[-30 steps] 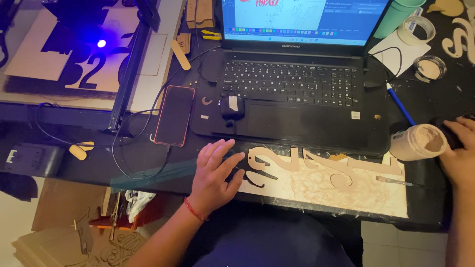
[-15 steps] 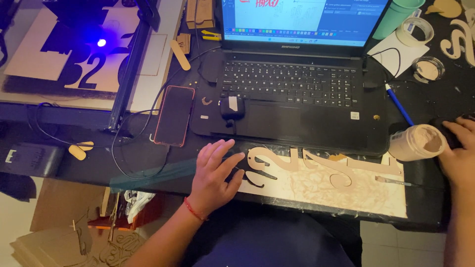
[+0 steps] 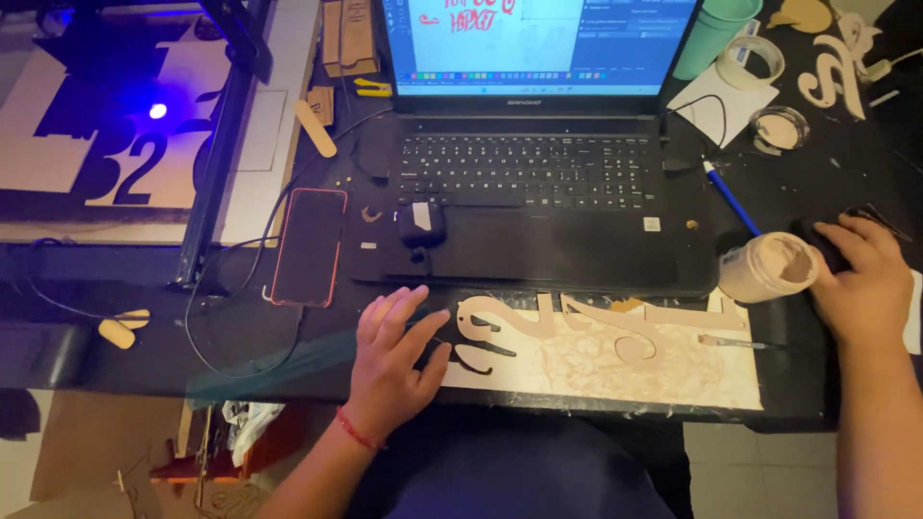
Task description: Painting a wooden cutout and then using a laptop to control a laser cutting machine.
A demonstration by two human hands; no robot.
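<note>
I see one small round tub of beige paste [image 3: 769, 266] tilted on its side at right of centre, mouth toward the right edge, its contents filling it nearly to the rim. My right hand [image 3: 863, 279] lies just beside it, fingers curled over a dark object I cannot make out, so whether that hand grips anything I cannot tell. My left hand [image 3: 392, 358], lower centre, rests flat with fingers spread on the left end of the pale plywood sheet with curly letter cut-outs [image 3: 615, 358], gripping nothing. That sheet lies along the table's near edge, in front of the one open black laptop [image 3: 538, 183], whose screen is cut off at the top. A thin brush [image 3: 735, 342] lies on the sheet's right part. Upper right I count one teal plastic cup [image 3: 713, 37], cut off by the frame, one roll of clear tape [image 3: 750, 60] and one shallow round glass dish [image 3: 777, 128] holding something pale. One red-edged phone [image 3: 308, 246] lies face up left of the laptop. One blue light [image 3: 158, 111] glows upper left over a cut board with dark numerals [image 3: 125, 154].
</note>
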